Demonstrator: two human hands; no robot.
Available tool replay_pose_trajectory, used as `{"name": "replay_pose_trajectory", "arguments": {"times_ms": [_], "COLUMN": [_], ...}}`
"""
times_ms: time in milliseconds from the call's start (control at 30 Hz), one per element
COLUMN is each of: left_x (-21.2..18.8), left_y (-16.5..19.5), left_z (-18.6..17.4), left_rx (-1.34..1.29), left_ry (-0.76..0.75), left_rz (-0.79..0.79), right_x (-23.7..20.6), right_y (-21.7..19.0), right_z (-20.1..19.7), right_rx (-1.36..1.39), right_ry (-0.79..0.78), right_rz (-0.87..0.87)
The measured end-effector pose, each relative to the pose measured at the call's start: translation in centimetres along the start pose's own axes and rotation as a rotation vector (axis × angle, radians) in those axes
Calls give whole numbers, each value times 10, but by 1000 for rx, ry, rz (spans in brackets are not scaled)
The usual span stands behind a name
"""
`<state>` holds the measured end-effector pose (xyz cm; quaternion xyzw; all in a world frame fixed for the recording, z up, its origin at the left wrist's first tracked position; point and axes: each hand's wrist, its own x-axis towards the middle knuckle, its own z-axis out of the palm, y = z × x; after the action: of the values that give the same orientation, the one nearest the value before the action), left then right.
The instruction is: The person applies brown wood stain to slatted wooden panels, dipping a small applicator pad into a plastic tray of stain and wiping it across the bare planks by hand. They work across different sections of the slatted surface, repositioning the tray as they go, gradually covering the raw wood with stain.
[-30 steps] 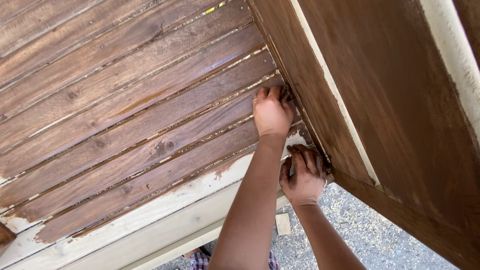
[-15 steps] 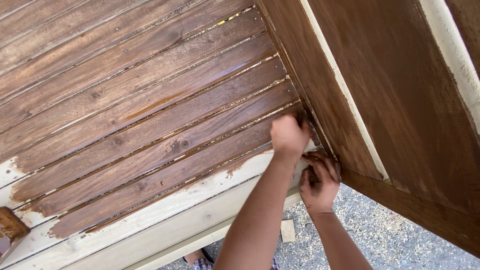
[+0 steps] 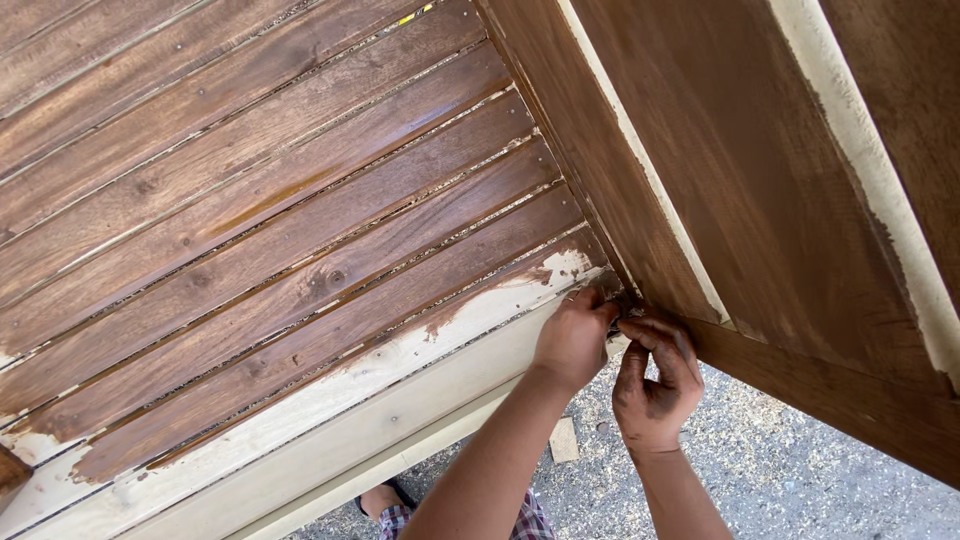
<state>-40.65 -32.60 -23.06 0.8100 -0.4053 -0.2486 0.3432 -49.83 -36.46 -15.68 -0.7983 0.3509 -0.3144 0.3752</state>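
Both stained hands meet at the corner where the slatted panel joins the side board: left hand fisted there, right hand curled; whether either holds anything can't be told.

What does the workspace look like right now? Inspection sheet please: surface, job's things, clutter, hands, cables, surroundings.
surface: slatted boards, mostly stained brown; pale bare edge along the bottom.
job's things: stained panel meets the boards at a corner.
clutter: small wood scrap on the gravel.
hands: left hand closed at the corner; right hand curled beside it, fingers stained. Whatever they pinch is too small to tell.
cables: nothing seen.
surroundings: gravel below; plaid cloth and a foot at the bottom.
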Motion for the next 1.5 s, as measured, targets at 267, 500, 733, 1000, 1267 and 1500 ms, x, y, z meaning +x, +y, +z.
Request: {"name": "replay_pose_trajectory", "arguments": {"times_ms": [267,500,733,1000,1267,1500], "left_x": [69,5,48,16,-63,-138], "left_y": [-38,-23,-50,-54,-68,-124], "left_z": [-7,-15,-36,-35,-40,-108], "left_rx": [116,139,290,339,224,172], "left_ry": [187,-240,124,12,43,129], "left_rz": [-250,119,-138,90,62,-8], "right_x": [-5,-14,-11,-23,-43,-87], "right_y": [11,-1,2,-10,-30,-82], "right_z": [1,-7,-1,17,47,103], "right_rx": [17,-32,110,51,-6,-35], "right_ry": [-37,-39,-38,-94,-166,-275], "right_rz": [21,-43,64,-46,34,-9]}}
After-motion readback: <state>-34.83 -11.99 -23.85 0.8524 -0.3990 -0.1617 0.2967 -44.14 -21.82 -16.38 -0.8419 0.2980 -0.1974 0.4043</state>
